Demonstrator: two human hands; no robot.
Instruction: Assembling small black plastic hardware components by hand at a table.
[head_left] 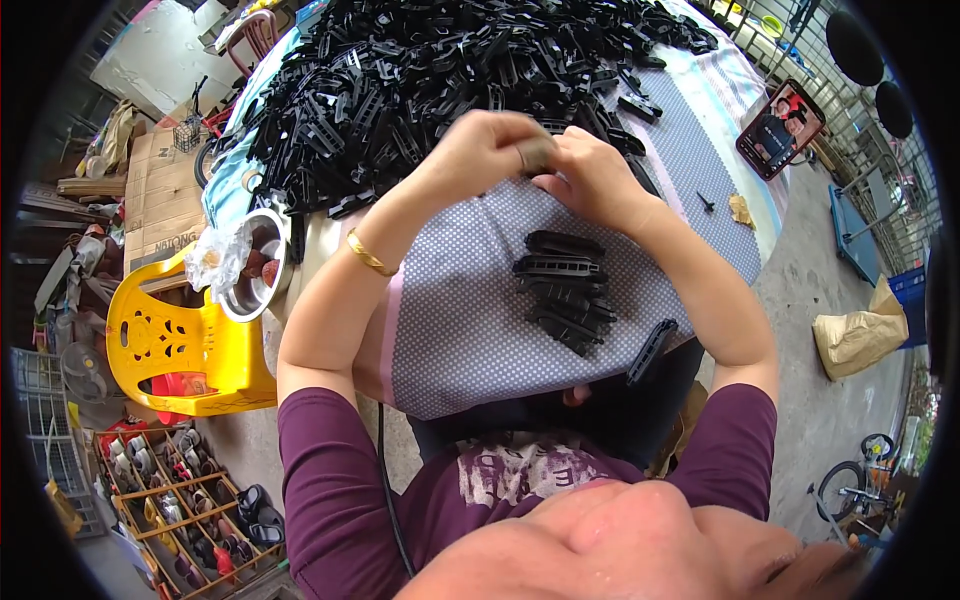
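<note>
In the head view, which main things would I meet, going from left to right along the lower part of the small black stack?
Yellow chair → left forearm → stack of black parts → single black part → right forearm → tan paper bag.

Left hand (485, 150) is kinda smeared, and the fingers hide whatever might be between it and the right hand (600, 180), so can't tell. Pile of black parts (400, 100) runs off the top edge. Plastic bag (218, 255) covers some of the metal bowl (258, 303).
</note>
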